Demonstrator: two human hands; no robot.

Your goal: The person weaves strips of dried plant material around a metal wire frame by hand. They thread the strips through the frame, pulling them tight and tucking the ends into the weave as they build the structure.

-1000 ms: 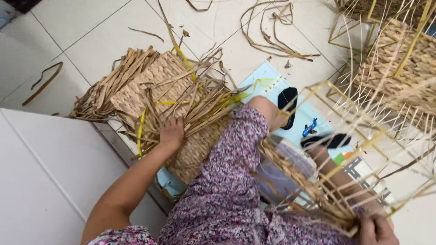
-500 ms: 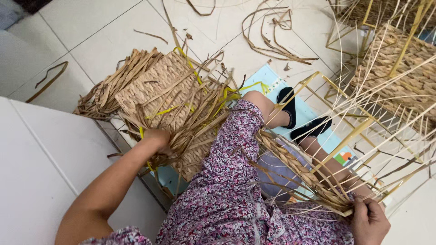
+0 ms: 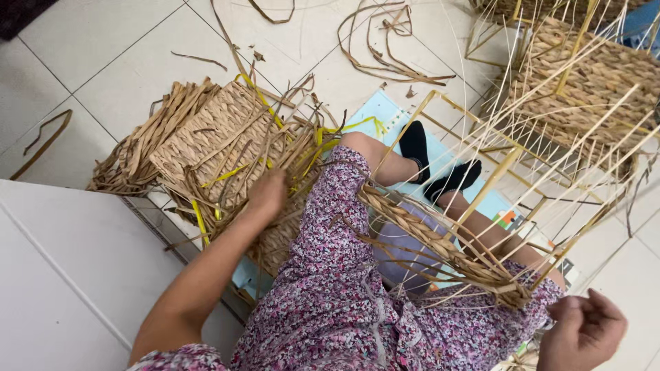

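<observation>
Head view: left hand (image 3: pixel 267 194) reaches into dried reed strands (image 3: pixel 227 165) on the floor (grip hidden, cannot tell). Right hand (image 3: pixel 581 333) loosely curled, empty, beside the half-woven wire-frame basket (image 3: pixel 447 247) on the lap.

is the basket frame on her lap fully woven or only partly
Only partly: the basket frame has one braided band along its lower edge, while bare spokes fan out above. The right hand is beside its corner.

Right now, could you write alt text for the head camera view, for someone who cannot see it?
A seated person in a floral dress reaches the left hand into a pile of dry tan weaving straw strips on a white tiled floor. The right hand rests beside a half-woven basket on a yellow wire frame across the lap; more woven baskets stand beyond.
</observation>
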